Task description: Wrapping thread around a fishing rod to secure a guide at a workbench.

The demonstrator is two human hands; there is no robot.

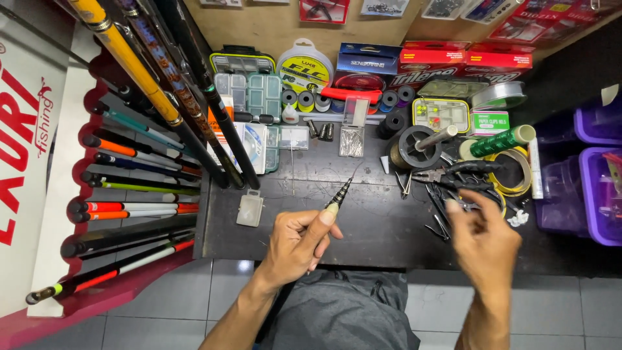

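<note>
Over dark workbench (363, 220), left hand (295, 249) gripping rod tip (339, 192)

- Bare tabletop (376, 227) lay open between the small clear box (250, 208) and the pliers (447, 176).
- Leaning rods (194, 123) blocked the left side.
- Boxes and spools (363, 97) crowded the back; purple bins (583, 194) walled the right.

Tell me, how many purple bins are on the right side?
2 that I can see. One purple bin sits higher up at the right edge. The other purple bin is just below it, bigger and nearer. More may hide past the picture's edge.
</note>
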